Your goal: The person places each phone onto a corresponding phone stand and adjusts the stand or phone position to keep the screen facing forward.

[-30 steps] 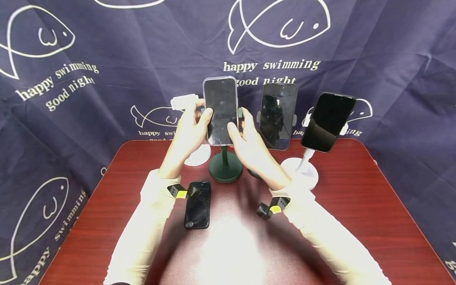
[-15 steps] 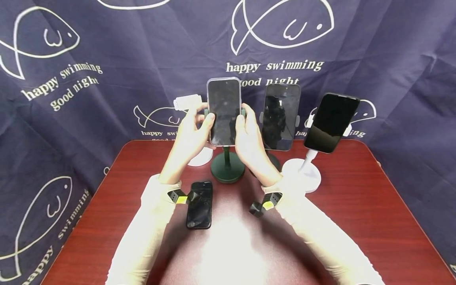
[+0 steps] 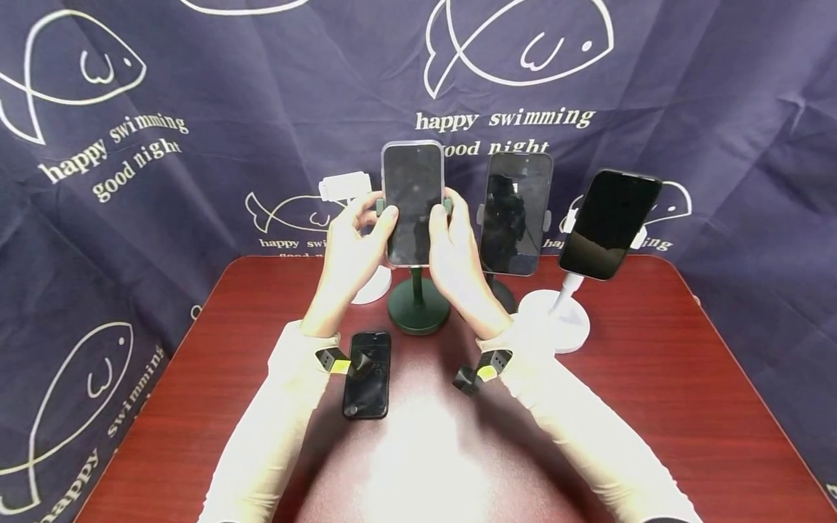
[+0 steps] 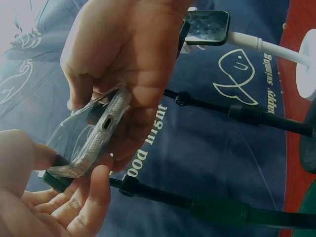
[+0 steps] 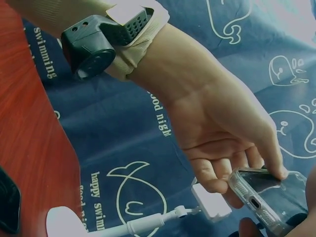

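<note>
A phone in a clear case [image 3: 414, 203] stands upright, screen toward me, in a dark green phone stand [image 3: 418, 306]. My left hand [image 3: 355, 247] grips its left edge, thumb on the front and fingers behind at the green clamp [image 4: 58, 180]. On the opposite edge my right hand [image 3: 456, 254] holds it likewise, thumb along the screen's border. The phone's charging port [image 4: 106, 122] faces down in the left wrist view. The right wrist view shows my left fingers [image 5: 222, 170] curled behind the case. The stand's holder is mostly hidden behind the phone.
To the right, a black stand holds a dark phone [image 3: 516, 214], and a white stand [image 3: 556, 319] bears a tilted black phone [image 3: 611, 225]. Behind my left hand is a white stand with a bare holder [image 3: 345, 187]. Another black phone [image 3: 368, 392] lies on the red table [image 3: 654, 378].
My right hand has shifted so its thumb now lies higher along the phone's right edge. The phone appears slightly right in the view, as the whole scene does. Both hands still hold it.
</note>
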`<control>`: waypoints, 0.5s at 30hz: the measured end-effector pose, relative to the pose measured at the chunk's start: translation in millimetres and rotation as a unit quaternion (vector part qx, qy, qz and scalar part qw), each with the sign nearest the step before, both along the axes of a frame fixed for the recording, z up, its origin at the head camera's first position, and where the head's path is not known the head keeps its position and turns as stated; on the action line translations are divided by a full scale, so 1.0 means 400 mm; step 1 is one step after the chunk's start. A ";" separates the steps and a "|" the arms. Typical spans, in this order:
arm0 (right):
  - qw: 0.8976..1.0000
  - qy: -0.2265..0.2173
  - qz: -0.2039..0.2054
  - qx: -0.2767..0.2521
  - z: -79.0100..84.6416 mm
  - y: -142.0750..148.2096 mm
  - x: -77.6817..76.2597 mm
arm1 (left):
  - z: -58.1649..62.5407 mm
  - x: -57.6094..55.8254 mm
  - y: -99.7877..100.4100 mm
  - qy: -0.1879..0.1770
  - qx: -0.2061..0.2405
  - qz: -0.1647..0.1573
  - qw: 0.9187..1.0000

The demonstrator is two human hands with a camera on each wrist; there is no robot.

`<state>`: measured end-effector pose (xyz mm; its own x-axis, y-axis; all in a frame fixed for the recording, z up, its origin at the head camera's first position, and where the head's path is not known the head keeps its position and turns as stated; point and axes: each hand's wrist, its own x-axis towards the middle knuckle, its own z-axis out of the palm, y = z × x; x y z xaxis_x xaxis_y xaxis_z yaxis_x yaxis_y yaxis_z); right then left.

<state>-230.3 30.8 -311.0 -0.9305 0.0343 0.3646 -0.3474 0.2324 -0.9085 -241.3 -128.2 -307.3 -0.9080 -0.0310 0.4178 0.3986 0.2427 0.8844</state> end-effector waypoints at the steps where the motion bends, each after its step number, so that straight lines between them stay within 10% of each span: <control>1: 1.000 0.001 0.002 -0.005 -0.002 -0.002 -0.001 | -0.002 -0.001 0.001 0.000 -0.001 0.007 1.000; 15: 0.999 0.012 -0.032 -0.019 -0.009 -0.019 -0.009 | -0.006 -0.004 0.000 0.018 -0.018 0.024 0.999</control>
<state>-233.7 23.2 -314.5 -0.9167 0.1076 0.3847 -0.3553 0.2204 -0.9084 -242.9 -128.1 -309.5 -0.8907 -0.0580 0.4510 0.4166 0.2930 0.8606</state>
